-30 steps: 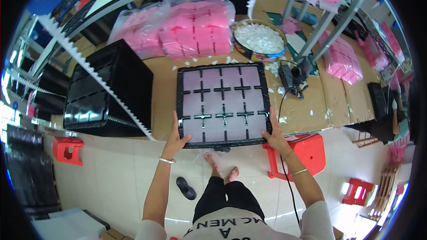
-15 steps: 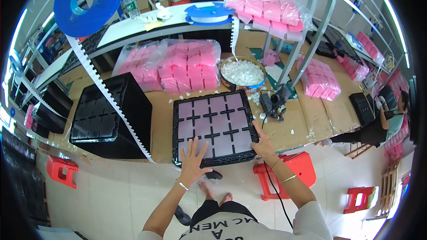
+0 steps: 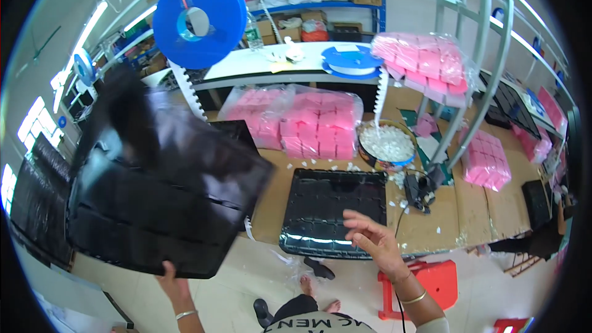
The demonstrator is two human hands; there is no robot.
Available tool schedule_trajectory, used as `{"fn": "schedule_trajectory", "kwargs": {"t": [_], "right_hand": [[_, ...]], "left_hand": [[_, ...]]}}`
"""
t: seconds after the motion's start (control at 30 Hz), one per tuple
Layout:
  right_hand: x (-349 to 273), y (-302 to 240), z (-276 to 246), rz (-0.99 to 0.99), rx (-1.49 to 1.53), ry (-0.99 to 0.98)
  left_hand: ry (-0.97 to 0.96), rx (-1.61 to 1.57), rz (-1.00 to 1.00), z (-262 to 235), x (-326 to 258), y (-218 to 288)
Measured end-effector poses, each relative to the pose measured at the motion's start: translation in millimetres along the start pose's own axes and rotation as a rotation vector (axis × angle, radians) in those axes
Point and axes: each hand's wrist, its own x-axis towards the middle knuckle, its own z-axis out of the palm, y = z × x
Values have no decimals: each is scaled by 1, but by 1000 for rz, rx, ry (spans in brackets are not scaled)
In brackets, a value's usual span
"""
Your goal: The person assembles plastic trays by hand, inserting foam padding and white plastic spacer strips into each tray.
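My left hand grips the lower edge of a large black plastic tray, lifted and tilted at the left, blurred by motion. A second black tray with empty square pockets lies flat on the brown workbench. My right hand hovers open over that tray's front right corner, fingers spread, holding nothing.
Bags of pink foam pieces lie behind the tray, another bag at the right. A round bowl of white bits stands by a metal frame post. Blue reels hang overhead. A red stool stands below the bench.
The pink-filled tray that both hands held flat on the bench is gone; my left hand has swung a black tray up to the left, and my right hand has come off the tray.
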Motion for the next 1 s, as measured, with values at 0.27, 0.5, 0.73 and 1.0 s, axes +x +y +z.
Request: {"fn": "schedule_trajectory", "kwargs": {"t": [0.27,0.5,0.73,1.0], "right_hand": [[60,60,8,194,-9,51],[129,104,21,154,-72,98],[244,125,99,-268,-274,51],[355,143,187,-605,-440,-38]], "left_hand": [[228,-74,-95,-8,168,-41],[267,784,86,50,184,-158],[174,1334,323,70,194,-161],[-45,1349,251,81,192,-152]]}}
